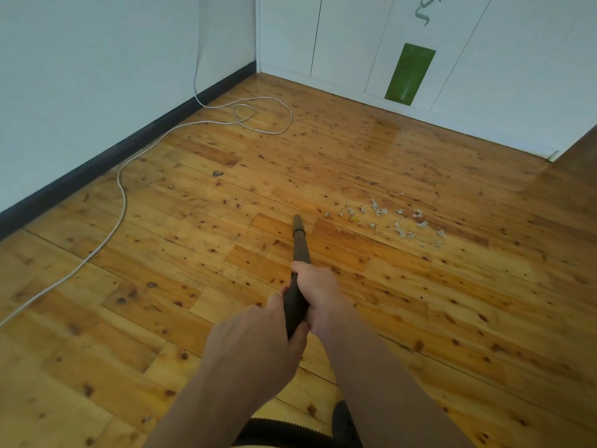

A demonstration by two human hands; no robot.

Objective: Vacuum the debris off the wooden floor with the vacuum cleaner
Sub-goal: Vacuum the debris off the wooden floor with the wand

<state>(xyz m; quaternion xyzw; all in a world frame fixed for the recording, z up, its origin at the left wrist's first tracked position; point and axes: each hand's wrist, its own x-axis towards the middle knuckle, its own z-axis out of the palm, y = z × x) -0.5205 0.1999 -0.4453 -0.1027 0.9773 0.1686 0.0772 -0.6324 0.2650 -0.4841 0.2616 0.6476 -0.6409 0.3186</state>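
The dark vacuum wand (300, 250) slants down to the wooden floor (452, 302). The left hand (255, 337) grips its near end and the right hand (319, 295) grips it just ahead, fingers (302, 270) curled tight round it. The debris (387, 218), pale scraps, lies scattered just right of the wand's tip, not touching it. A white cord (122, 195) snakes well left of the wand, along the dark skirting (97, 163). Beyond the wand, white doors (323, 43) carry a green panel (408, 76) and a squiggle (428, 9) I cannot read.
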